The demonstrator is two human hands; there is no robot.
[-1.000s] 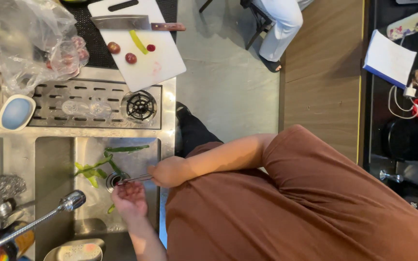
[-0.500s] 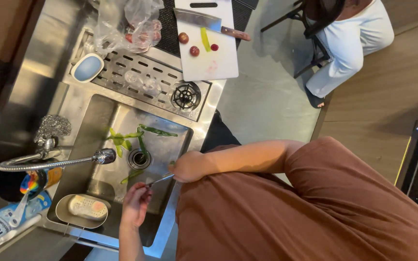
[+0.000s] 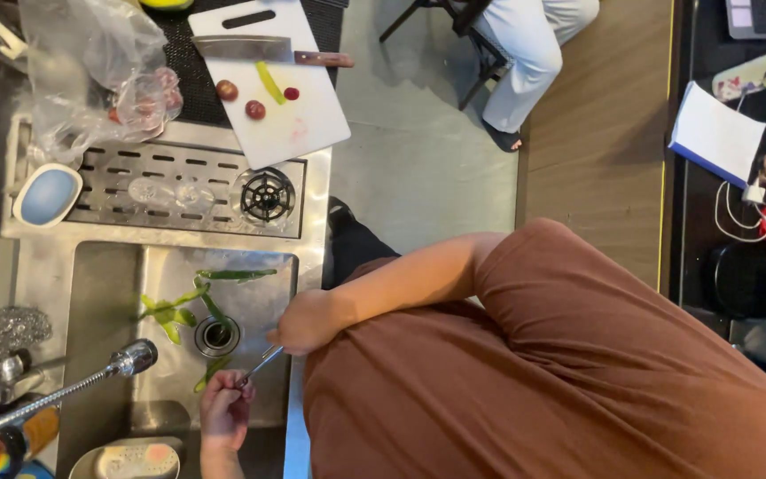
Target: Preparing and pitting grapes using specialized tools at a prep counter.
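Note:
My right hand (image 3: 306, 321) hangs over the right edge of a steel sink (image 3: 108, 293) and grips a small metal knife (image 3: 261, 363). The blade tip points down at my left hand (image 3: 223, 411). That hand is curled over the basin around a green pepper piece (image 3: 208, 373) that sticks out beside its fingers. More long green peppers (image 3: 190, 297) lie on the sink floor around the round drain (image 3: 216, 335). How firmly the left fingers grip is partly hidden.
A tap spout (image 3: 90, 380) reaches over the basin. A white cutting board (image 3: 299, 115) carries a cleaver (image 3: 250, 50), red fruits and a green strip. Beside it are a plastic bag (image 3: 90, 80), a blue dish (image 3: 46, 195) and a drain rack (image 3: 179, 191). Another person's legs (image 3: 534, 53) stand nearby.
The view has swung and steadied. Both hands stay over the sink, and the knife remains between them near the drain.

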